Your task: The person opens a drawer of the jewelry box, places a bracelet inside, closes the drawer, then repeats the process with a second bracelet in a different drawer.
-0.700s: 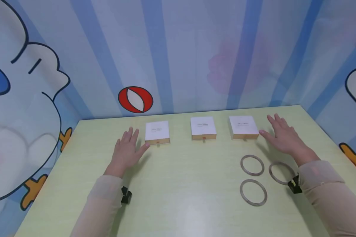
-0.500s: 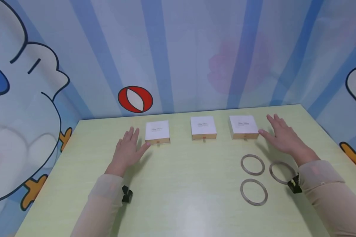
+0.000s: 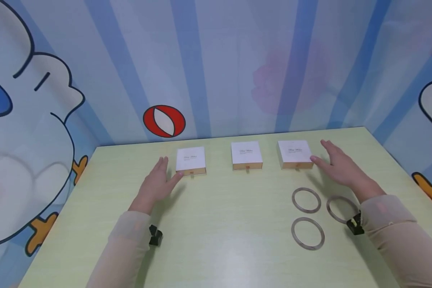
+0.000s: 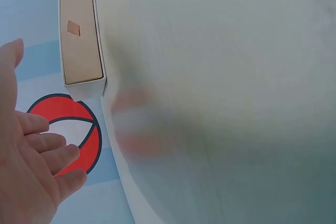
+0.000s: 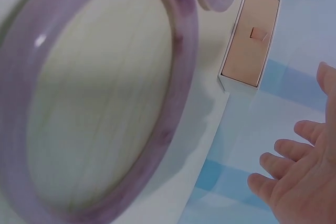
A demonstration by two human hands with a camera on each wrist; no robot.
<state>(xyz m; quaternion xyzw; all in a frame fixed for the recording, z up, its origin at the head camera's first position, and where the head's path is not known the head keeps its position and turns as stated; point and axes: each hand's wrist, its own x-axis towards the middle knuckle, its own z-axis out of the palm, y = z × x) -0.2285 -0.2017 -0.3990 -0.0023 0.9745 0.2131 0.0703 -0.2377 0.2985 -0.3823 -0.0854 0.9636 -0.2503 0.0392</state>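
Three white square boxes with printed lids stand along the table's back: a left box (image 3: 191, 158), a middle box (image 3: 246, 153) and a right box (image 3: 295, 151). Each shows a tan drawer front with a small pull tab. My left hand (image 3: 156, 186) is beside the left box, fingers extended, thumb overlapping its front corner. My right hand (image 3: 342, 168), also with straight fingers, has its thumb tip at the right box's right corner. Below it lie three greyish-purple bangles: an upper bangle (image 3: 293, 197), a lower bangle (image 3: 293, 229) and a right bangle (image 3: 328, 206), partly hidden by the wrist camera.
The pale yellow-green table (image 3: 216, 224) ends at a blue striped cloth backdrop (image 3: 223, 72) with cartoon prints. A black camera (image 3: 155, 235) sits at the left wrist and another black camera (image 3: 355, 225) at the right.
My left hand's fingers have come closer together and the hand has turned slightly. My right hand has shifted a little left, its thumb now overlapping the right box's corner. Boxes and bangles stay put.
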